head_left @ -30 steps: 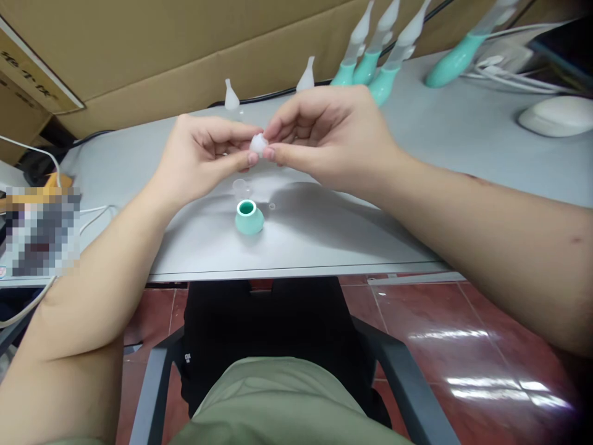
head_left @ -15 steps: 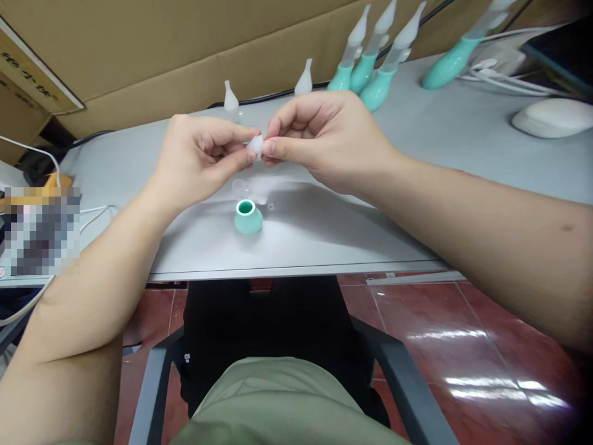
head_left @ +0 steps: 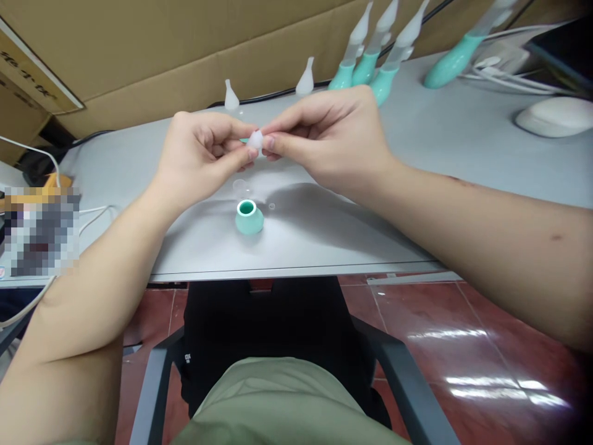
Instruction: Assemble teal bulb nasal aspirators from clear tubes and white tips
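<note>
Head view: we see the left hand (head_left: 194, 148) and the right hand (head_left: 345, 136) both pinching a small white bit (head_left: 255, 140) by their fingertips, over the tabletop (head_left: 208, 250), farther off than the green pot (head_left: 249, 222). We think the step is working this bit with both hands, so the next move calls for a light, steady pinch. Its thin end seems to point up; fingers hide too much for us to be sure of its long way. The green pot's mouth faces up.
</note>
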Demonstrator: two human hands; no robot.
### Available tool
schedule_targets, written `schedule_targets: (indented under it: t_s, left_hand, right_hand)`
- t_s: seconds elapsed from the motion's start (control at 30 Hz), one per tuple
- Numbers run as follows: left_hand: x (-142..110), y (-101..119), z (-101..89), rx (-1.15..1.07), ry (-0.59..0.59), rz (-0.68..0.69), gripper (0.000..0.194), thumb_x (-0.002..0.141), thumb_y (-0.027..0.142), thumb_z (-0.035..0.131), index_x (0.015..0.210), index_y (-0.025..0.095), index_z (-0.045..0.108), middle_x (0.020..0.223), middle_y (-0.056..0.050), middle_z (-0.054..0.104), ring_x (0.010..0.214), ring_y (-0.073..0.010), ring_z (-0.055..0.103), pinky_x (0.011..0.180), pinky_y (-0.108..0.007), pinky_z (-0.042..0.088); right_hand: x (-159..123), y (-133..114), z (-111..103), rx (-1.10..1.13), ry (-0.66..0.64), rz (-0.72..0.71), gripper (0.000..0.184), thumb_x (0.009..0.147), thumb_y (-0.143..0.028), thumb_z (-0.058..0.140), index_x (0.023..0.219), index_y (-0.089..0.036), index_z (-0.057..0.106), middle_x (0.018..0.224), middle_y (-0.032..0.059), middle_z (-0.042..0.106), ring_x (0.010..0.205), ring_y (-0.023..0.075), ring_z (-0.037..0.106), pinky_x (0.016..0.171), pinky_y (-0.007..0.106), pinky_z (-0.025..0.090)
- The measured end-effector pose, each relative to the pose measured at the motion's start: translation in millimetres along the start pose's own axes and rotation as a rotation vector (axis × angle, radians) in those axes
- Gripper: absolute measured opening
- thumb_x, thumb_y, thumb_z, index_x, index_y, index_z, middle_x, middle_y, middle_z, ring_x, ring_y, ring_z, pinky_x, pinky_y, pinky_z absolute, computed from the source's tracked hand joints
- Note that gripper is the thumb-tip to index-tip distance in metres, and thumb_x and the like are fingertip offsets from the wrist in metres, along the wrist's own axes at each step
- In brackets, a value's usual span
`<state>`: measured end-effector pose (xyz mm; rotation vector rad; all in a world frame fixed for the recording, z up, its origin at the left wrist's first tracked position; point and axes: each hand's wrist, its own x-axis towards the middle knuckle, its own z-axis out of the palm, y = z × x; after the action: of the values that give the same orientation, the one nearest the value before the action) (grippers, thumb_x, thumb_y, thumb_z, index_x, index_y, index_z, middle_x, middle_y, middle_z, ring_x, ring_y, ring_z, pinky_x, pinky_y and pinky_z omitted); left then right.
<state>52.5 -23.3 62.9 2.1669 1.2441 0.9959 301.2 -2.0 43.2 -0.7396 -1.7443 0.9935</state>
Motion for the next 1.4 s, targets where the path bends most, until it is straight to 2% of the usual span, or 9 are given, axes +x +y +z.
schedule_targets:
  t_s: [0.13, 0.3, 0.5, 0.67, 0.8, 0.93, 1.0, 1.2, 1.4]
  left_hand:
    - [-1.0, -0.8, -0.5, 0.034, -0.006, -0.009, 0.050, 0.115, 0.067, 0.096, 0.128, 0.018, 0.096, 0.106, -0.008, 0.096, 0.107, -0.0306, 0.093, 0.103, -0.053, 0.081]
    - [-0.7, -1.3, -0.6, 0.015, -0.033, 0.009, 0.054, 0.117, 0.071, 0.092, 0.131, 0.019, 0.095, 0.114, -0.008, 0.097, 0.113, -0.0320, 0.092, 0.109, -0.056, 0.081]
    - [-1.6, 7.8, -2.0, -0.003, -0.047, -0.019, 0.050, 0.113, 0.069, 0.096, 0.125, 0.021, 0.095, 0.112, -0.008, 0.098, 0.109, -0.0338, 0.093, 0.110, -0.059, 0.083]
    - [-2.1, 4.9, -4.0, -0.003, -0.058, -0.007, 0.048, 0.117, 0.066, 0.094, 0.132, 0.020, 0.095, 0.109, -0.007, 0.096, 0.107, -0.0324, 0.093, 0.108, -0.056, 0.082]
    - [-0.9, -4.4, -2.4, -0.020, -0.063, 0.014, 0.047, 0.117, 0.062, 0.095, 0.130, 0.017, 0.094, 0.106, -0.008, 0.095, 0.106, -0.0316, 0.093, 0.107, -0.054, 0.083]
    - [1.6, -17.6, 3.7, -0.104, 0.027, 0.061, 0.044, 0.108, 0.062, 0.103, 0.120, 0.020, 0.097, 0.099, -0.008, 0.093, 0.097, -0.0323, 0.096, 0.098, -0.054, 0.087]
    - [2.9, -21.5, 6.1, -0.132, 0.062, 0.078, 0.043, 0.105, 0.061, 0.106, 0.117, 0.021, 0.097, 0.100, -0.009, 0.094, 0.095, -0.0329, 0.096, 0.097, -0.055, 0.088]
    - [6.5, -21.6, 5.6, -0.129, 0.061, 0.076, 0.037, 0.110, 0.056, 0.105, 0.119, 0.022, 0.097, 0.106, -0.011, 0.097, 0.098, -0.0324, 0.096, 0.102, -0.056, 0.087]
    - [6.6, -28.8, 4.4, -0.056, 0.054, 0.094, 0.046, 0.106, 0.063, 0.109, 0.117, 0.019, 0.099, 0.094, -0.008, 0.092, 0.089, -0.0282, 0.091, 0.087, -0.046, 0.083]
  right_hand:
    - [-1.3, 1.6, 1.2, 0.007, -0.019, -0.038, 0.052, 0.099, -0.072, 0.113, 0.104, -0.030, 0.084, 0.118, 0.0105, 0.095, 0.118, 0.0361, 0.088, 0.111, 0.054, 0.071]
    - [0.7, 1.3, 2.4, 0.002, -0.076, -0.011, 0.068, 0.095, -0.086, 0.110, 0.105, -0.030, 0.073, 0.117, 0.0103, 0.087, 0.115, 0.0335, 0.083, 0.111, 0.050, 0.068]
    - [6.0, 5.0, -0.8, 0.064, -0.205, -0.028, 0.073, 0.095, -0.080, 0.114, 0.108, -0.030, 0.063, 0.104, 0.0028, 0.072, 0.102, 0.0267, 0.076, 0.102, 0.046, 0.065]
    - [5.5, 4.9, -2.0, 0.066, -0.203, -0.014, 0.074, 0.097, -0.085, 0.112, 0.108, -0.030, 0.063, 0.103, 0.0027, 0.077, 0.101, 0.0263, 0.078, 0.103, 0.045, 0.069]
    - [6.4, 11.4, -1.1, 0.115, -0.222, -0.020, 0.068, 0.100, -0.075, 0.114, 0.109, -0.029, 0.065, 0.105, 0.0024, 0.079, 0.103, 0.0255, 0.081, 0.107, 0.045, 0.073]
    - [8.1, 23.2, 2.9, 0.202, -0.183, -0.153, 0.071, 0.099, -0.084, 0.111, 0.106, -0.029, 0.068, 0.100, 0.0026, 0.076, 0.097, 0.0260, 0.083, 0.098, 0.044, 0.076]
    - [7.2, 24.5, 5.0, 0.191, -0.113, -0.157, 0.071, 0.097, -0.085, 0.113, 0.104, -0.029, 0.070, 0.102, 0.0036, 0.080, 0.097, 0.0269, 0.084, 0.096, 0.045, 0.077]
    - [2.9, 15.6, 4.7, 0.105, -0.009, -0.132, 0.053, 0.099, -0.074, 0.114, 0.101, -0.031, 0.084, 0.104, 0.0054, 0.090, 0.099, 0.0298, 0.087, 0.098, 0.049, 0.078]
    - [5.8, 10.4, -1.0, 0.064, -0.037, -0.031, 0.039, 0.098, -0.044, 0.114, 0.090, -0.030, 0.079, 0.094, 0.0038, 0.088, 0.093, 0.0285, 0.087, 0.095, 0.049, 0.077]
